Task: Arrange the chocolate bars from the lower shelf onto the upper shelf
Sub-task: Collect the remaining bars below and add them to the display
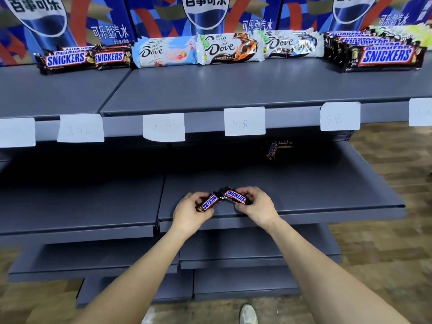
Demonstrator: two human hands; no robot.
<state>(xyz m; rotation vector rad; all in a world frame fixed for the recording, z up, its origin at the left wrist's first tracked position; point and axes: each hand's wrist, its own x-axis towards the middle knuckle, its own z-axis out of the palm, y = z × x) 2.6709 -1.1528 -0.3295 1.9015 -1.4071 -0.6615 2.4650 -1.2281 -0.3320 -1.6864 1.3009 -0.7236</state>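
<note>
Over the front of the lower shelf, my left hand grips a small Snickers bar, tilted up to the right. My right hand grips a second Snickers bar, and the two bars meet end to end between the hands. More Snickers bars lie far back on the lower shelf in shadow. On the upper shelf stand Snickers bars at the left and right, with three stacks of Dove bars between them.
Blue Pepsi cartons form a wall behind the upper shelf. White price tags hang along its front edge. Further grey shelves step out below. Wood floor lies to the right, and a shoe shows at the bottom.
</note>
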